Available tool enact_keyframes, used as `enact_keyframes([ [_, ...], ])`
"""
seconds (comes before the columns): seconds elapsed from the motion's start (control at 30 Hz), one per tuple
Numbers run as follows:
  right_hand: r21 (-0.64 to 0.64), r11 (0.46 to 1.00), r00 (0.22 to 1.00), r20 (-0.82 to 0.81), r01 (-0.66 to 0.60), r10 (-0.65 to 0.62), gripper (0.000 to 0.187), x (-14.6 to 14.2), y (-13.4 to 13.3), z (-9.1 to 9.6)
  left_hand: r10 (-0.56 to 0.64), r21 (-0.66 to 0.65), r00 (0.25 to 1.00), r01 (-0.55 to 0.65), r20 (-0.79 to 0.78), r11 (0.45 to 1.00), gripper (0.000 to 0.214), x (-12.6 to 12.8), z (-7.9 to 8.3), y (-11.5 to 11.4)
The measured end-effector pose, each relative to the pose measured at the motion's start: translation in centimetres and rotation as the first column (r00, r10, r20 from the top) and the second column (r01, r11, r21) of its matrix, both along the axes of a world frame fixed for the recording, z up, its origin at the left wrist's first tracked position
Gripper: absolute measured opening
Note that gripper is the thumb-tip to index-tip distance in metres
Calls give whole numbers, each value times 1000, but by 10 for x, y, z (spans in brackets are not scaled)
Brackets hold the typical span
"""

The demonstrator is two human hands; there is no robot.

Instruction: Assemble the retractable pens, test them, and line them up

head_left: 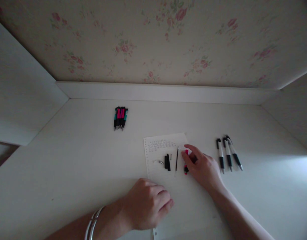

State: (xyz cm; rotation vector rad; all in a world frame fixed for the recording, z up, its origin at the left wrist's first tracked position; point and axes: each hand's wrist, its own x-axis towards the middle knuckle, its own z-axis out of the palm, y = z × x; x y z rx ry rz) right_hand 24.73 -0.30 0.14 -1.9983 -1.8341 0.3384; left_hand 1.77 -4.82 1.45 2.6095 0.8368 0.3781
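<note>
Flowered wallpaper backs a white desk and its sheet of written paper.

The right hand curves thumb and forefinger around a pink-and-black barrel; I can't tell whether they pinch. Just left of them lies a thin refill; black tubes lie beyond the left hand, its fingers curled together.

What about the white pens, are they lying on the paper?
No, the three white-and-black pens lie on the desk to the right of the right hand, apart from the paper.
</note>
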Motion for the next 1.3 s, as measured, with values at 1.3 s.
enact_keyframes([
  [1.3,61,990,977,181,-130,117,38,-29,-22,10,415,122,906,-422,80,898,15,-19,-11,38],
])
